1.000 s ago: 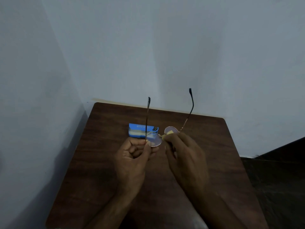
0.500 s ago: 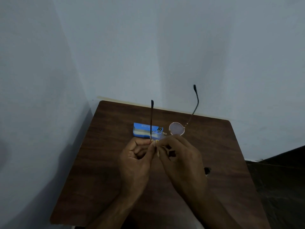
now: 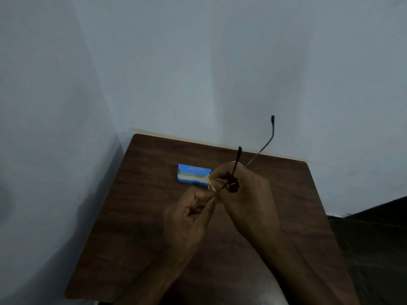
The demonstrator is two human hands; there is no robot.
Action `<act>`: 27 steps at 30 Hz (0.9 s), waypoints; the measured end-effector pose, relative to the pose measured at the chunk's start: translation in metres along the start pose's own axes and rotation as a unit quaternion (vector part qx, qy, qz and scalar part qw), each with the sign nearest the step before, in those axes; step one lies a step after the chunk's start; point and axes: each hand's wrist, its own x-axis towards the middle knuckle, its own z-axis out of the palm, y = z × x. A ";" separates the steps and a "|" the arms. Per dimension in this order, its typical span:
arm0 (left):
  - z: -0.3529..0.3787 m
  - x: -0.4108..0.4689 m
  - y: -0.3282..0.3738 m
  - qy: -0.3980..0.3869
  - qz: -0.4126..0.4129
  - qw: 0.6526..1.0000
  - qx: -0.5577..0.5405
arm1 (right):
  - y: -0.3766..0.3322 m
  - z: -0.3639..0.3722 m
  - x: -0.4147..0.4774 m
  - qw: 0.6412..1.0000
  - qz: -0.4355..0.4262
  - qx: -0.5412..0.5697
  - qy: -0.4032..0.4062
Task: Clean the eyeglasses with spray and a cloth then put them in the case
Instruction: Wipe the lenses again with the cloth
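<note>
Thin wire-framed eyeglasses [image 3: 237, 158] are held above the brown table, with both dark-tipped temples pointing up and away. My left hand [image 3: 189, 216] pinches the frame at the edge of one lens [image 3: 211, 186]. My right hand [image 3: 246, 194] wraps the other side of the frame and presses a small yellowish cloth [image 3: 208, 178] against the lens with its fingertips. The second lens is mostly hidden behind my right hand. A flat blue case [image 3: 191, 173] lies on the table just beyond my hands. No spray bottle shows.
The wooden table [image 3: 136, 216] stands in a corner, with pale walls close on the left and behind. Its right edge drops to a dark floor [image 3: 374, 249]. The light is dim.
The eyeglasses have turned and swung right, so the near temple now crosses over my right hand. My right hand has closed further over the frame, hiding the second lens.
</note>
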 end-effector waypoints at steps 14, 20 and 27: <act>-0.004 -0.004 -0.003 -0.094 0.025 0.995 -0.014 | 0.011 -0.029 0.003 0.987 -0.004 0.053 -0.150; 0.001 -0.006 0.000 -0.109 0.068 0.992 0.022 | 0.019 -0.031 0.007 0.988 -0.062 -0.035 -0.139; 0.003 -0.007 0.005 -0.100 -0.006 0.994 -0.034 | 0.022 -0.030 -0.004 0.996 -0.016 -0.014 -0.087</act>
